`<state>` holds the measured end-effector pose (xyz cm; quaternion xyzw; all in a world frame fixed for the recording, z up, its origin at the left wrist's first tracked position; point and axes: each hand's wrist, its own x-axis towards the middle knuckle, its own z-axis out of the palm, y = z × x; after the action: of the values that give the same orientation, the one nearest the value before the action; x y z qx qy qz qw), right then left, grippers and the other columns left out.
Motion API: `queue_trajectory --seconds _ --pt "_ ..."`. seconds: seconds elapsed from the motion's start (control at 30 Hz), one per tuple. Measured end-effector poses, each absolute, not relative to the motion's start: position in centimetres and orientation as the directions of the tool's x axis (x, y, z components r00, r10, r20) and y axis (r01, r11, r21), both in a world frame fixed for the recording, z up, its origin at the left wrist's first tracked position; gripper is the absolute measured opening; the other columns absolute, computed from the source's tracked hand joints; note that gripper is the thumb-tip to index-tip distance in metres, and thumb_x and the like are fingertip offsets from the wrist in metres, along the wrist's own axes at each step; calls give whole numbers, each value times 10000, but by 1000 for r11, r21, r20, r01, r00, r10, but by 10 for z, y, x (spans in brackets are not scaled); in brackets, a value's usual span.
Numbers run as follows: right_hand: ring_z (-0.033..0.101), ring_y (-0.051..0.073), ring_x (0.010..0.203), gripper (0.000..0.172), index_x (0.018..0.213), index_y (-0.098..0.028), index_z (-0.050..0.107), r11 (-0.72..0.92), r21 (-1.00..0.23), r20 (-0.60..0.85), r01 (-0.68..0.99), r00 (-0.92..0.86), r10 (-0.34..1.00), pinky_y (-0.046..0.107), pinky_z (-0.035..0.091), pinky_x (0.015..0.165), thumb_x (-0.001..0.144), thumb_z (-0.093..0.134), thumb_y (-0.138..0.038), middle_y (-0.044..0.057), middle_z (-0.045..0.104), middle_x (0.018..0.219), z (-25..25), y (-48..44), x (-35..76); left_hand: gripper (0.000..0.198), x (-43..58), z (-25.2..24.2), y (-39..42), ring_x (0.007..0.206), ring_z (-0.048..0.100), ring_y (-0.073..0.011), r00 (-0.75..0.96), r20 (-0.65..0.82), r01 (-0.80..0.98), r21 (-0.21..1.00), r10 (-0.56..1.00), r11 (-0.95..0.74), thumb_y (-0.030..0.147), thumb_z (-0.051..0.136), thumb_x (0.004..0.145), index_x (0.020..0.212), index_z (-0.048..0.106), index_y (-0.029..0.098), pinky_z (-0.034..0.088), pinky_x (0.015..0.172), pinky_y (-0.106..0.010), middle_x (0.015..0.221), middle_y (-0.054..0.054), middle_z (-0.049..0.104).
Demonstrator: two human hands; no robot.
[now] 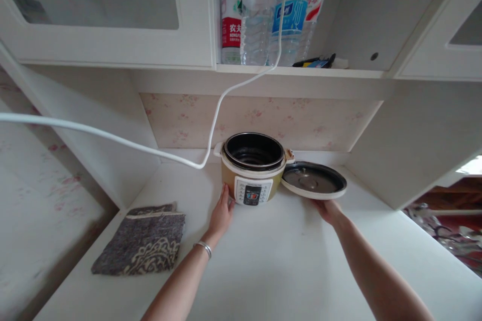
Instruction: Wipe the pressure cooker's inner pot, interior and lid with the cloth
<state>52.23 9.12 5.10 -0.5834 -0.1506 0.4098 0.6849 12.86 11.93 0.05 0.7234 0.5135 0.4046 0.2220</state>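
A gold and white electric rice cooker stands on the white counter, its black inner pot in place and its top uncovered. My left hand lies against the cooker's lower left side, fingers stretched and touching it. To the right of the cooker, the rice cooker lid is tilted with its dark inner face up and hinged or resting near the cooker's right side. My right hand is beneath the lid's front edge and supports it, with its fingers mostly hidden below the rim.
A folded grey patterned cloth lies on the left of the counter. Overhead, a shelf holds several plastic bottles. A white cable hangs from above, crossing in front toward the left. Cabinet walls flank both sides.
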Motion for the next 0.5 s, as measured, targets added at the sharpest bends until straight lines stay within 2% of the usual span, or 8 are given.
queue_trajectory --seconds 0.13,0.2,0.27,0.33,0.43,0.5 --pt "670 115 688 218 859 -184 589 -136 -882 -414 -450 605 680 163 582 697 772 567 14 10 672 803 43 80 533 665 129 6 116 1439 242 -219 143 347 524 768 927 -368 278 444 934 1533 160 224 262 1170 -422 1589 -67 201" --pt "673 136 667 193 823 -155 585 -188 -872 -444 -452 570 691 178 589 668 778 539 27 54 668 768 42 69 536 622 127 12 115 1433 263 -224 112 338 522 780 935 -345 268 464 920 1504 260 201 260 1170 -415 1571 -90 258" --pt "682 166 663 158 792 -137 579 -235 -865 -470 -444 552 689 201 595 631 790 529 13 99 668 757 43 55 539 502 122 21 115 1383 363 -252 69 341 540 777 938 -322 262 476 907 1396 443 151 299 1148 -422 1488 -143 402" --pt "691 185 670 126 792 -134 577 -257 -863 -479 -434 546 688 220 598 615 804 534 -17 123 674 775 47 42 543 367 114 37 118 1233 529 -262 38 329 545 785 944 -296 268 470 905 1224 583 127 398 1071 -420 1309 -172 567" --pt "692 188 647 82 808 -149 575 -263 -898 -435 -352 617 656 251 597 598 805 560 -68 107 681 788 59 26 553 292 99 75 127 1002 644 -233 49 314 524 800 948 -291 315 456 917 1070 637 145 491 923 -374 1091 -138 673" --pt "661 178 557 75 796 -163 569 -274 -925 -377 -262 703 603 268 574 528 784 573 -90 73 662 720 69 20 562 303 92 109 136 978 646 -233 69 328 547 778 942 -311 355 445 926 1046 639 155 485 894 -359 1055 -123 691"
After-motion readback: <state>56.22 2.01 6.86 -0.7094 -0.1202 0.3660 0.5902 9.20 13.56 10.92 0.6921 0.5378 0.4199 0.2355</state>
